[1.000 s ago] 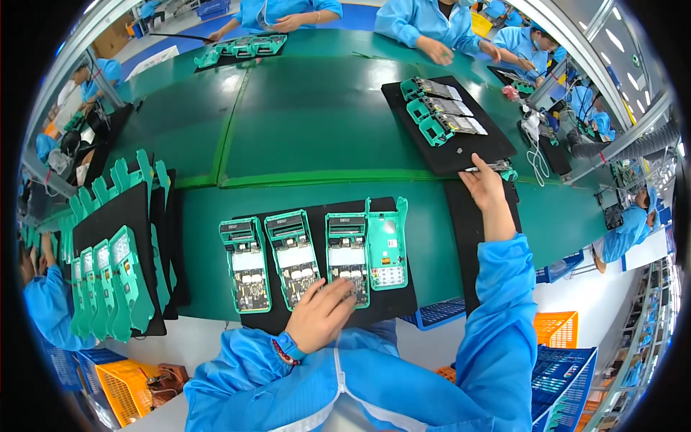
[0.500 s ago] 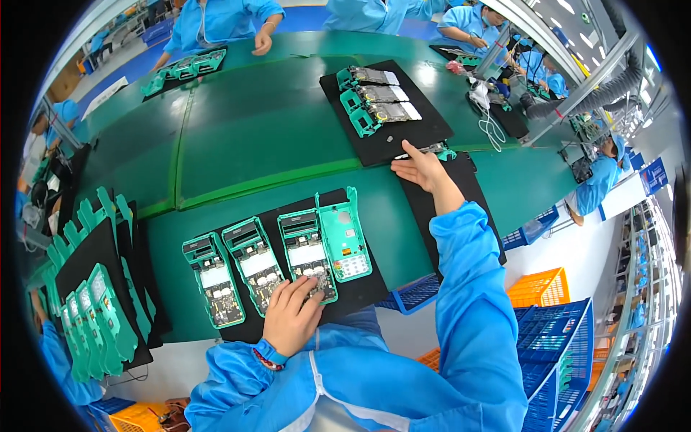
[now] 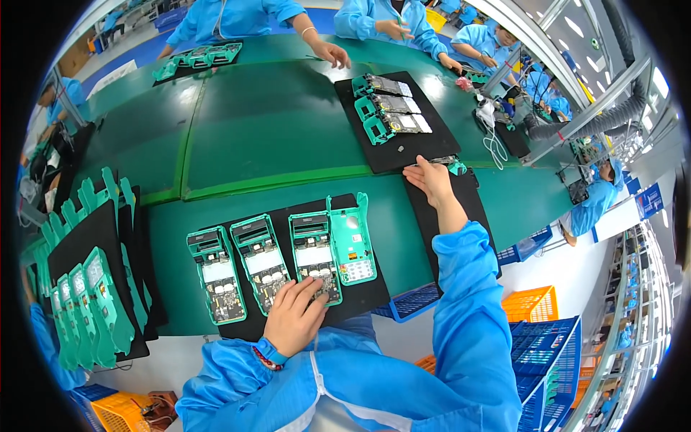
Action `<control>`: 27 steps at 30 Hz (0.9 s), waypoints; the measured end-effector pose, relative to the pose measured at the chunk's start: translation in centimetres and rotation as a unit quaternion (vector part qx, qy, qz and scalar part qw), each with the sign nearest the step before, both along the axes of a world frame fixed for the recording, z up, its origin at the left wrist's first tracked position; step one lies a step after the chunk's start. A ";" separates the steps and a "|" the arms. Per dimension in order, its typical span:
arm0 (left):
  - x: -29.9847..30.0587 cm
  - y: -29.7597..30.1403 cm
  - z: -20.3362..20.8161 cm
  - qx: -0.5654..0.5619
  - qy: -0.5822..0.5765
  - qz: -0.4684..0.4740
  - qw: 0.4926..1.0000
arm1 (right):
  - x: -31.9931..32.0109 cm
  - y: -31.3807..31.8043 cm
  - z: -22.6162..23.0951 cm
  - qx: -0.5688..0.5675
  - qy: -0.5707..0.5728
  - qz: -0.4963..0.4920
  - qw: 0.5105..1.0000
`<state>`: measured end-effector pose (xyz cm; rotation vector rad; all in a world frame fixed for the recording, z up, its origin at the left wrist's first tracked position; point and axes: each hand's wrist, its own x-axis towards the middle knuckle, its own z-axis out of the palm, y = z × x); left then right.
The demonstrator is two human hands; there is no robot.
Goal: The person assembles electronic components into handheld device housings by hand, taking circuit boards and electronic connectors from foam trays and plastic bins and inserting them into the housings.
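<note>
My left hand (image 3: 294, 317) lies with its fingers stretched over the lower circuit board of a green handheld device (image 3: 314, 248). To its left are two more open devices, a middle one (image 3: 260, 258) and a left one (image 3: 218, 272). A green shell (image 3: 351, 241) with a keypad lies against the right side of the device under my hand. All rest on a black mat (image 3: 371, 302). My right hand (image 3: 433, 184) has its fingers extended at the near corner of a far black board (image 3: 432, 144), beside a partly hidden green part (image 3: 457, 168).
Three green device assemblies (image 3: 392, 111) sit on the far board. A narrow black mat (image 3: 468, 209) lies under my right forearm. At left, green housings (image 3: 90, 309) stand on stacked black boards. Blue crates (image 3: 543, 353) are on the floor at right. A co-worker's hand (image 3: 331, 54) reaches over the table.
The whole view has shifted slightly. Across the table, a co-worker's hand has moved right, toward the far board. My left hand stays on the device; my right stays by the board's corner.
</note>
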<state>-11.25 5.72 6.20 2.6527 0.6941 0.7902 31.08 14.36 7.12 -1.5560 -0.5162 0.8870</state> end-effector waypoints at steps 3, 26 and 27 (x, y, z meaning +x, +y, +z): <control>-0.1 0.2 -0.1 0.001 -0.003 0.000 1.000 | 0.1 0.9 0.5 -0.009 0.007 0.035 0.999; 0.2 1.1 -0.5 0.003 0.007 -0.001 1.000 | 2.4 0.8 -0.3 -0.005 0.095 -0.022 0.995; 0.2 1.1 -0.5 0.003 0.007 -0.003 1.000 | 2.5 0.8 -0.1 -0.058 0.075 -0.014 0.995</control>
